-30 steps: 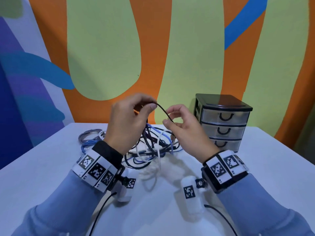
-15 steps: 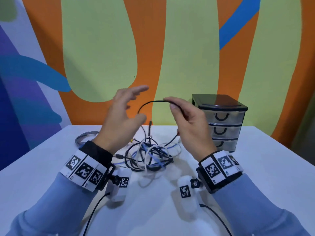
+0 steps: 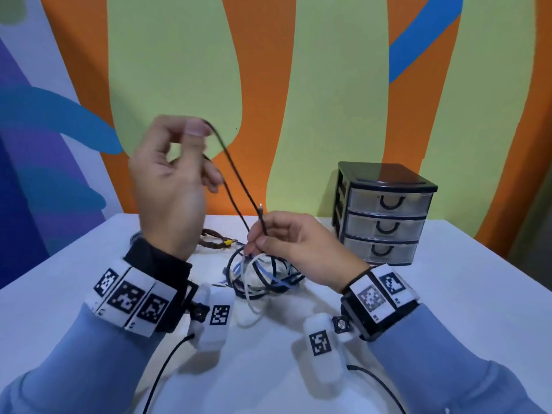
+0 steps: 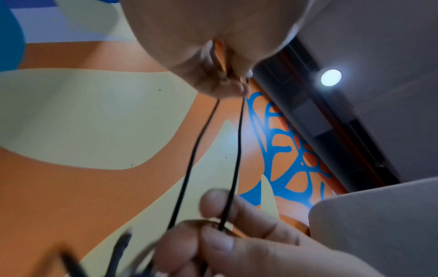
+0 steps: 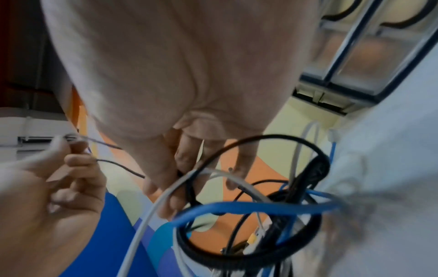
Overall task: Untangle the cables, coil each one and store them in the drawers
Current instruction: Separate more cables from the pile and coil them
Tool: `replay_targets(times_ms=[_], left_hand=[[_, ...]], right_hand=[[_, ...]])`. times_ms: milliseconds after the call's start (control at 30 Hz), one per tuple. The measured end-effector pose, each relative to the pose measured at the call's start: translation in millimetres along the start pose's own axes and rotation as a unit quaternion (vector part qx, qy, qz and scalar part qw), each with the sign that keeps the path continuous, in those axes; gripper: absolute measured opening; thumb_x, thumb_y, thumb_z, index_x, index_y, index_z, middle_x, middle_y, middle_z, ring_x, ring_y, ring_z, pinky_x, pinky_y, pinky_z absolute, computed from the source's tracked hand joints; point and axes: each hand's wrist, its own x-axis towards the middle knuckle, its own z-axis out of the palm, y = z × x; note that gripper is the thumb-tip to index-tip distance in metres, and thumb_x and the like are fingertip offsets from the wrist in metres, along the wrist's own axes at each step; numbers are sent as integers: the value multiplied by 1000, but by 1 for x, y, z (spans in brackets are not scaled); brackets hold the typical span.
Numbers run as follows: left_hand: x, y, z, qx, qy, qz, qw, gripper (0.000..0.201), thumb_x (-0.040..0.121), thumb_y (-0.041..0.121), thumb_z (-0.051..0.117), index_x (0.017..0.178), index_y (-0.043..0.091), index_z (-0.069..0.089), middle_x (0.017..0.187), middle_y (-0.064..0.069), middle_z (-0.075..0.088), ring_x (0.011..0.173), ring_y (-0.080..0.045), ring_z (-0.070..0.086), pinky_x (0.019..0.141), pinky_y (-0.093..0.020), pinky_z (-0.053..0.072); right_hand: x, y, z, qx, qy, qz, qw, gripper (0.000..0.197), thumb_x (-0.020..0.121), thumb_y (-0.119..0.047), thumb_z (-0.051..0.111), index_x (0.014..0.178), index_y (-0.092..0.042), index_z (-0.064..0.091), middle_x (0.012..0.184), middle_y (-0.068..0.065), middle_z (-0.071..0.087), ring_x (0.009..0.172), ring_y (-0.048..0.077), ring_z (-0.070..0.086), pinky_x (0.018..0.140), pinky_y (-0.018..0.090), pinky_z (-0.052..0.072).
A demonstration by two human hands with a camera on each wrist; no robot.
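Observation:
My left hand (image 3: 191,135) is raised high and pinches a thin black cable (image 3: 236,171) that folds over its fingertips, two strands running down from there. My right hand (image 3: 268,234), lower and just above the table, pinches the same cable near its plug end, whose metal tip sticks up. Under my right hand lies a tangle of black, white and blue cables (image 3: 263,276). In the left wrist view the two black strands (image 4: 237,150) run from my left fingers to my right fingers (image 4: 213,241). The right wrist view shows the tangle (image 5: 272,206) close up.
A small black chest with three shut translucent drawers (image 3: 385,216) stands at the back right of the white table (image 3: 478,309). A brown cable bundle with a yellow plug (image 3: 215,242) lies behind the tangle. A grey coil peeks out behind my left wrist.
My left hand, open half a second ago, has gone up and pinched the black cable. My right hand has dropped toward the tangle and now holds the cable near its plug.

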Motion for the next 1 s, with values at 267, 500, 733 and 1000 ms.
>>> replay_targets(times_ms=[267,500,733,1000], left_hand=[[11,-20,-13,99,17,-220,970,22,104,24,63,84,22,74,85,11,69,61,-12,54,61,-32,48],[-3,-5,1,195,-233,-32,952,73,86,15,64,151,47,52,147,6,45,141,-7,42,117,-30,35],[-19,-13,14,211,-294,111,926,19,98,32,73,109,18,82,90,8,75,81,-13,68,75,-41,54],[2,-14,-3,144,81,45,985,19,111,36,50,99,26,59,76,5,56,70,-37,56,62,-52,48]], right_hand=[[3,-3,-18,-36,379,-126,916,25,104,-14,63,121,-29,76,97,-3,73,80,9,64,74,33,58],[0,-8,-17,-65,300,-153,939,27,107,-16,60,130,-19,74,116,-16,76,109,0,68,98,20,51],[-2,-11,-15,-20,235,-107,966,28,98,-12,71,114,-19,49,63,4,41,59,16,37,61,29,37],[-1,2,-17,-173,112,14,978,10,100,-18,68,101,-26,74,97,-4,76,96,15,70,89,35,55]])
